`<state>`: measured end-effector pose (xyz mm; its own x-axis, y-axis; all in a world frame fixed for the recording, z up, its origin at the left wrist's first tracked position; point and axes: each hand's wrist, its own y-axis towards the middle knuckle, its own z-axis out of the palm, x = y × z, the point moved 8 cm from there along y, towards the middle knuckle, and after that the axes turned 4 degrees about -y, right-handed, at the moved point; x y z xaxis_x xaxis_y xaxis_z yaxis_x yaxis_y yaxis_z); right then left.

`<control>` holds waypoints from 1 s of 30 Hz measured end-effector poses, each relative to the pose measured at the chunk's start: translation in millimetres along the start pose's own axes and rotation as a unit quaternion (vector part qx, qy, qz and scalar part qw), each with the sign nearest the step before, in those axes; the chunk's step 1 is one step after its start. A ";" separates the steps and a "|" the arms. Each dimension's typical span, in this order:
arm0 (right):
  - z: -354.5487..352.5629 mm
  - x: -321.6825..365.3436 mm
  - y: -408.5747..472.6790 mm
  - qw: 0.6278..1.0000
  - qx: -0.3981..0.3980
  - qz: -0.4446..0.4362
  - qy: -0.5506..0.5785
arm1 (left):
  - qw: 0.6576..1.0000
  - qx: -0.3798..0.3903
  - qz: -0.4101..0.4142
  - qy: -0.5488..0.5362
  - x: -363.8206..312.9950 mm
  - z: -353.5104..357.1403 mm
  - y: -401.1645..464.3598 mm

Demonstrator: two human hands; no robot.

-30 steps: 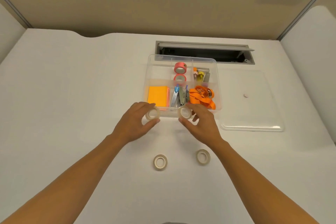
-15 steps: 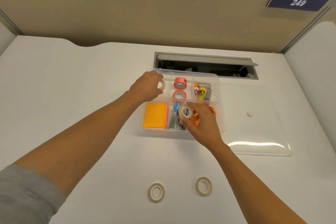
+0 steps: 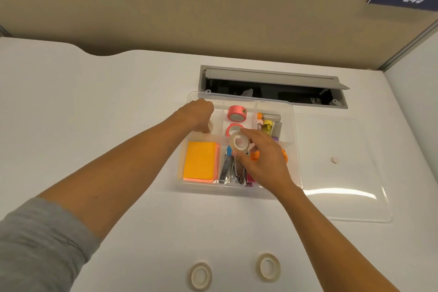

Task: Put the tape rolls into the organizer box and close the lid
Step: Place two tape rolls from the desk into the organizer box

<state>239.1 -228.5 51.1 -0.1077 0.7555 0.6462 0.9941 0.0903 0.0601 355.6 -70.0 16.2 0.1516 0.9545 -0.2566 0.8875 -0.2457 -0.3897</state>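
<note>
Left hand point(image 3: 198, 115) curls down over a tape roll point(image 3: 210, 125) in the box's point(image 3: 297, 161) far-left compartment. Right hand point(image 3: 263, 161) pinches another roll point(image 3: 239, 142) above the box's middle. Two rolls point(image 3: 201, 276) point(image 3: 269, 267) lie on the desk point(image 3: 94, 102).

Organizer box point(image 3: 297, 149) mid-desk, lid point(image 3: 343, 173) beside it rightward, two tape rolls point(image 3: 201, 276) nearer.

Bright, even overhead light; soft shadows.
Glare streaks the clear lid point(image 3: 341, 193); wide-angle bending at the edges.
</note>
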 end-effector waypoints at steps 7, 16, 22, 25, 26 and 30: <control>13.0 18.6 53.5 0.997 0.053 -0.040 -0.034 | 0.971 -0.211 -0.030 -0.113 34.7 -48.8 -23.3; 74.6 50.3 115.6 0.952 0.192 -0.131 -0.198 | 0.924 -0.177 -0.099 -0.323 78.7 -11.7 -54.8; 105.7 44.3 122.9 0.925 0.254 -0.147 -0.241 | 0.890 -0.163 -0.114 -0.410 82.7 -1.7 -59.6; 112.7 40.9 124.3 0.924 0.261 -0.144 -0.242 | 0.886 -0.157 -0.113 -0.422 83.6 -0.8 -57.7; 114.6 39.2 124.3 0.923 0.264 -0.141 -0.243 | 0.885 -0.154 -0.114 -0.425 84.4 -0.3 -57.0; 119.5 35.1 123.8 0.918 0.276 -0.140 -0.250 | 0.883 -0.154 -0.113 -0.429 86.7 1.1 -54.8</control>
<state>356.9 -113.3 -9.7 -0.4869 0.8435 0.2270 0.7837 0.5366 -0.3129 319.6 26.1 14.3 -0.3131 0.4615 -0.8300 0.9490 0.1189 -0.2919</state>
